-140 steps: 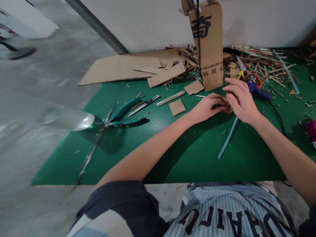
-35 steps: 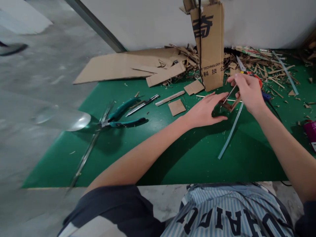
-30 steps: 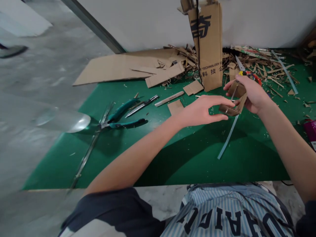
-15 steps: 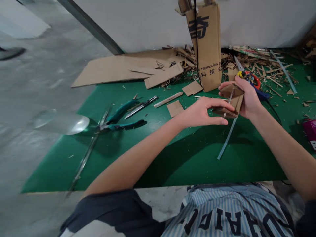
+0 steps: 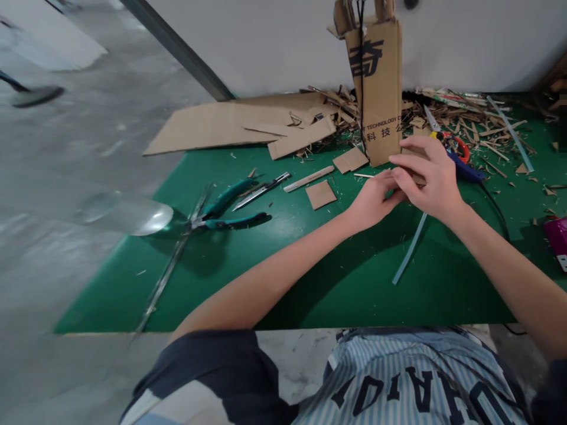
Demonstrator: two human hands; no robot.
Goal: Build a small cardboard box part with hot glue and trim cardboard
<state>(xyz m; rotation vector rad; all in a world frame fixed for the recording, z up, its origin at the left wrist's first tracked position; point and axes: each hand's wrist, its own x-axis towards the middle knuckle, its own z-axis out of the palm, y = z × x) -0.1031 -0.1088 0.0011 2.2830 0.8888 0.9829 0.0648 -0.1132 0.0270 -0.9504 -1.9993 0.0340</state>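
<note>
Both hands meet over the green mat point(image 5: 274, 265), just in front of a tall upright cardboard box point(image 5: 375, 88). My right hand point(image 5: 427, 180) curls over a small cardboard piece point(image 5: 415, 178), which is mostly hidden under its fingers. My left hand point(image 5: 375, 198) pinches the same piece from the left, fingers closed. A pale blue strip point(image 5: 410, 248) lies on the mat under my right wrist.
Teal pliers point(image 5: 225, 209), a utility knife point(image 5: 261, 188), a pale stick point(image 5: 309, 177) and small cardboard squares point(image 5: 321, 194) lie left of the hands. Flat cardboard sheets point(image 5: 230, 121) and scraps pile along the wall. Scissors point(image 5: 445, 134) and a blue glue gun point(image 5: 465, 168) sit at right.
The cardboard piece was held up in my right hand with my left hand open beside it. Now both hands have come together lower, closed over the piece.
</note>
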